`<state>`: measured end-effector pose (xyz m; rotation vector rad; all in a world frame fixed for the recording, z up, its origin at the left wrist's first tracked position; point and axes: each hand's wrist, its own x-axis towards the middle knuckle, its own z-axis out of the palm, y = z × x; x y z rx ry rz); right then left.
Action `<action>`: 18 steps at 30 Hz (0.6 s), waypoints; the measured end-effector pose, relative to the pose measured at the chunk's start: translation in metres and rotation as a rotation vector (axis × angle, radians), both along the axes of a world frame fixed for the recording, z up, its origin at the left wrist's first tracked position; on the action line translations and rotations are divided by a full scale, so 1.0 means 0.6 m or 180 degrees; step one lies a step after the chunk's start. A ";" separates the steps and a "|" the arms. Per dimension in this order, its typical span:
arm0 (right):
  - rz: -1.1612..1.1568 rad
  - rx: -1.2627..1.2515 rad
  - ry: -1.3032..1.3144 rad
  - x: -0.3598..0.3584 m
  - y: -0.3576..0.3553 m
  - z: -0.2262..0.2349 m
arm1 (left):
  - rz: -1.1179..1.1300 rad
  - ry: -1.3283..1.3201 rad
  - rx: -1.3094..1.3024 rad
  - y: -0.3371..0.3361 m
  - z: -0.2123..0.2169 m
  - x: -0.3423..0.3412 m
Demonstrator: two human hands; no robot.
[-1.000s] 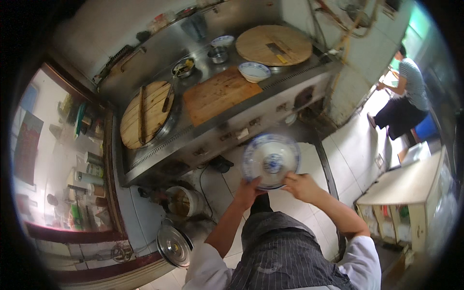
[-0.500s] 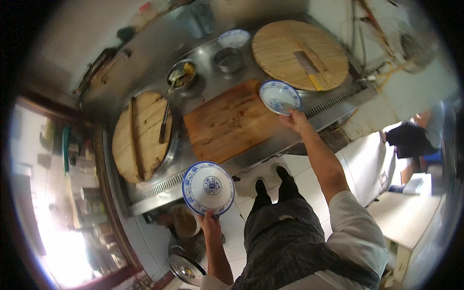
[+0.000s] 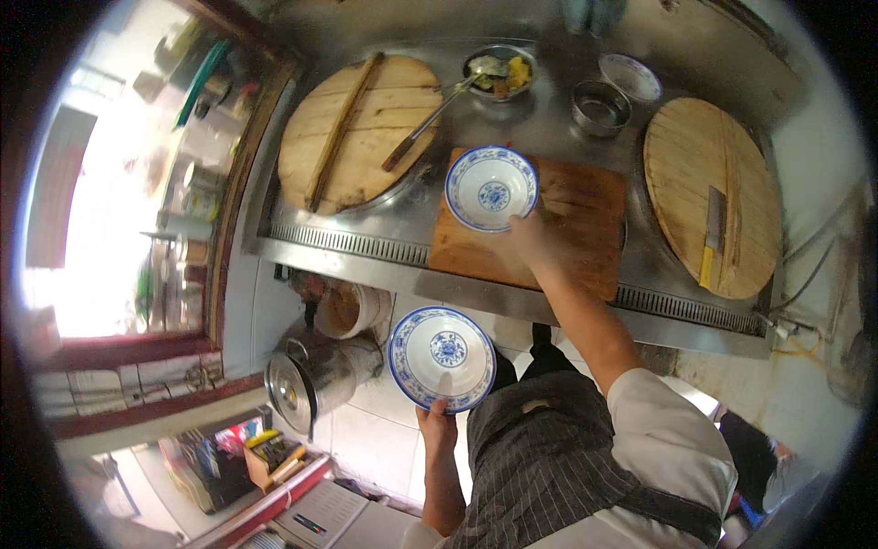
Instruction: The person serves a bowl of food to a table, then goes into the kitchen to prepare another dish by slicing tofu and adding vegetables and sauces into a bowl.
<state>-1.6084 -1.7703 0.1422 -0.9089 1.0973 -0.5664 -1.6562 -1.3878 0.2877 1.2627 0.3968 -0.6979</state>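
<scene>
A blue-and-white patterned bowl point(image 3: 448, 352) is in my left hand point(image 3: 437, 423), gripped at its near rim in front of the counter. My right hand point(image 3: 529, 240), slightly blurred, grips the near right rim of a second blue-and-white bowl point(image 3: 492, 190). That one is over the far left part of a wooden cutting board point(image 3: 576, 215); whether it rests on the board I cannot tell. Both bowls look empty, with a blue flower at the centre.
Round wooden lids point(image 3: 402, 101) point(image 3: 686, 174) flank the board; a ladle handle point(image 3: 412, 146) crosses the left one, a yellow-handled knife point(image 3: 713, 229) the right one. Behind stand a food bowl point(image 3: 498, 73), a metal pot point(image 3: 601, 108) and another patterned bowl point(image 3: 631, 78). Below left is a steel pot point(image 3: 320, 384).
The view has turned to the left. My right hand has carried its bowl from the board's right end to its left part. My left hand still holds its bowl before the counter.
</scene>
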 end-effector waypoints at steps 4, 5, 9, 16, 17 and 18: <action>0.0315 0.0531 -0.0093 0.046 -0.074 -0.066 | 0.0539 -0.0210 0.0062 -0.020 -0.079 -0.039; 0.0084 0.1247 -0.0365 0.047 -0.099 -0.096 | 0.0676 -0.0229 0.0073 -0.020 -0.100 -0.051; 0.0395 0.2833 -0.1490 0.055 -0.271 -0.216 | 0.1182 -0.0311 0.0309 -0.059 -0.173 -0.057; 0.0315 0.1142 -0.0841 0.210 -0.368 -0.328 | 0.1315 -0.0650 0.0582 -0.116 -0.239 -0.050; 0.0256 0.0779 -0.0897 0.229 -0.359 -0.347 | 0.1489 -0.0449 0.0825 -0.133 -0.243 -0.064; 0.0002 0.1441 -0.0674 0.239 -0.354 -0.368 | 0.1640 -0.0431 0.0831 -0.141 -0.235 -0.078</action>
